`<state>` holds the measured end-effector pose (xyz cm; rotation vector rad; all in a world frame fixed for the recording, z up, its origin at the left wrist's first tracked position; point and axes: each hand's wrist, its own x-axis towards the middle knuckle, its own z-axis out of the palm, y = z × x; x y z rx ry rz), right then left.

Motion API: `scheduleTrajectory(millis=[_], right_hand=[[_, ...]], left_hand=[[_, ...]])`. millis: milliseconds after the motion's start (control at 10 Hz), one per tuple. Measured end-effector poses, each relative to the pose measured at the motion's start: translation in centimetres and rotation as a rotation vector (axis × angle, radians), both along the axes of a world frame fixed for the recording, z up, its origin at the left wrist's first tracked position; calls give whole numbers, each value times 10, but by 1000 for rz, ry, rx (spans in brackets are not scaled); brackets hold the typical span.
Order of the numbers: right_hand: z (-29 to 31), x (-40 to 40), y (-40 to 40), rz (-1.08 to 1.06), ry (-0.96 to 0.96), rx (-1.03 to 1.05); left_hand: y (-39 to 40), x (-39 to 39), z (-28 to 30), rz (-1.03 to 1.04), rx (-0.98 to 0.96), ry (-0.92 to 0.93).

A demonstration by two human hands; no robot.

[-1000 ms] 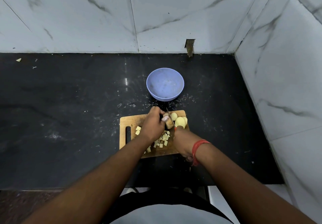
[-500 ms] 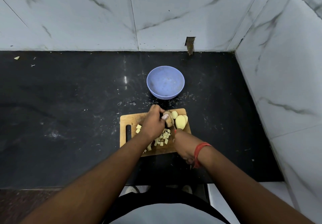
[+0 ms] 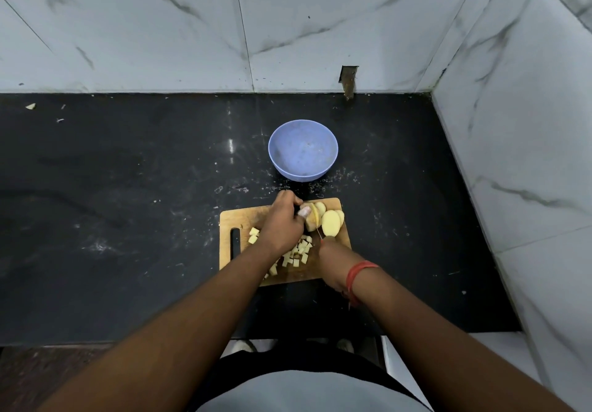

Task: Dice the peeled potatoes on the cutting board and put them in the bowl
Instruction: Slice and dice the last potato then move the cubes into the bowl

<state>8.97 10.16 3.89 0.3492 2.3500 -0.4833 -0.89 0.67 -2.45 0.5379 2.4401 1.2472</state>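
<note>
Scrap: a pale scrap (image 3: pixel 30 106) lies at the far left of the black counter (image 3: pixel 128 219), near the wall.
Cutting board: the wooden cutting board (image 3: pixel 237 219) lies on the counter, its handle slot at its left end.
Diced pieces: potato cubes (image 3: pixel 298 253) are scattered over the board's near half, partly under the left forearm.
Left hand: the left hand (image 3: pixel 283 222) has its fingers curled down onto the potato being cut (image 3: pixel 311 219), at the board's far edge.
Bowl: the blue bowl (image 3: pixel 303 149) stands beyond the board, apart from it.
Knife: the knife (image 3: pixel 319 232) shows as a thin blade between the held potato and the cut halves.
Potato halves: the potato halves (image 3: pixel 331 223) lie at the board's right end.
Right hand: the right hand (image 3: pixel 333 262), a red band (image 3: pixel 358 272) at its wrist, is wrapped round the knife's handle.
</note>
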Motion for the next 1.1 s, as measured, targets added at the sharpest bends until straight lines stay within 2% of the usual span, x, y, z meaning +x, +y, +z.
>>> scheduleTrajectory(millis=[100,200,300,400,500,800,1100], right_hand=[[-7,-7,-11,33,-36,101],[16,-6,-12,-150,-128,-33],[22,18,-5,15,-261,64],[-17,48,17,-325,50,-81],[-19,53,20,-294,24,-94],[-1,41,5,-321,239,-101],[-4,26,-1,-310,155,-109]], left_hand=[[-1,-1,2,-9,-3,-11],[-2,-1,3,-10,2,-20],[-3,-1,3,-10,32,-32],[-5,-1,2,-36,41,-18],[-7,-1,2,-67,39,-29],[-8,3,-1,35,63,-60],[-7,5,-2,69,72,-25]])
